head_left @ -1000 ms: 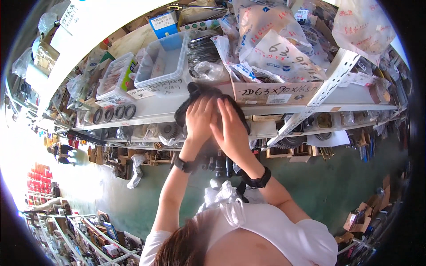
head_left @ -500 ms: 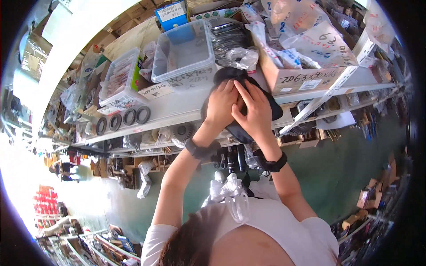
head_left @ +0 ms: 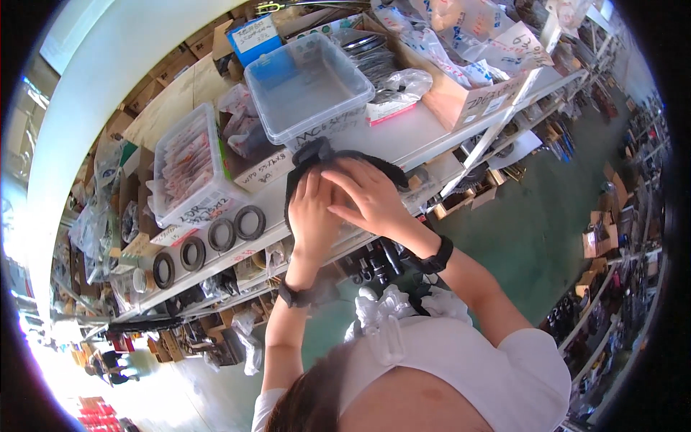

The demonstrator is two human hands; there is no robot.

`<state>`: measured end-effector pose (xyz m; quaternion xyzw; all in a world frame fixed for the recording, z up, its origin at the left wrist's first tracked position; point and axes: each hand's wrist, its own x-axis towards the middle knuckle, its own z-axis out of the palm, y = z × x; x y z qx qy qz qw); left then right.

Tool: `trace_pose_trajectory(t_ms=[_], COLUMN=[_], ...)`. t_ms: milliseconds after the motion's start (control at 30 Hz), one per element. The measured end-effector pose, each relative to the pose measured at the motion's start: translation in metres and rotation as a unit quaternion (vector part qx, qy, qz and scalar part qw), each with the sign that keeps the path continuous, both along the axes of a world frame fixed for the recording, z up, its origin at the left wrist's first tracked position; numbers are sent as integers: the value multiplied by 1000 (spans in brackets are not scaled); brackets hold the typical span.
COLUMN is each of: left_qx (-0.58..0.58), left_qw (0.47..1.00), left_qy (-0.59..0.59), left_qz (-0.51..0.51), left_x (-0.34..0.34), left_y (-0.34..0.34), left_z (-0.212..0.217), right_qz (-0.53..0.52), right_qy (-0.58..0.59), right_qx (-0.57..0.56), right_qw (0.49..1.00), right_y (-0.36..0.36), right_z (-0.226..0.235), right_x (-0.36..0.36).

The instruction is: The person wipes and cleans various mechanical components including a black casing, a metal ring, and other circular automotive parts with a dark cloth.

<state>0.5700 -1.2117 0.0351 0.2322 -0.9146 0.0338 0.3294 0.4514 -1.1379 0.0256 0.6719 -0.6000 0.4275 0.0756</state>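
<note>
Over the front edge of a pale shelf (head_left: 410, 140), both my hands are on a soft black item (head_left: 394, 171), whose exact kind I cannot make out. My left hand (head_left: 314, 209) lies along its left part with fingers close together. From the right, my right hand (head_left: 368, 198) reaches across it, thumb and forefinger pointing toward the left hand. The fingertips rest on or in the black material, and what lies under them is hidden. Several black ring seals (head_left: 193, 254) stand in a row along the shelf edge to the left.
Behind my hands is a clear plastic tub (head_left: 284, 135). A second tub (head_left: 188, 210) of small bagged parts stands to its left. A blue box (head_left: 255, 43) sits at the back. To the right is a cardboard box (head_left: 475, 108) with plastic bags; a shelf upright (head_left: 489, 137) stands beside it.
The view has turned and shifted, so the shelf appears more tilted. My hands and the black item now appear further left, nearer the ring seals. Both hands remain on the black item.
</note>
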Motion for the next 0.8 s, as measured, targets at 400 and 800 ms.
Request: trace_pose_trajectory(t_ms=[400,800], left_qx=[53,92], left_qw=[997,994], left_qy=[2,51], left_qz=[-56,-33], left_x=[-83,-102], left_y=[7,23], left_z=[-5,-8], right_qz=[-143,-132], right_qy=[37,91], right_qx=[19,-14], right_qw=[989,987], right_y=[13,16], right_z=[6,2], right_x=[-87,-101])
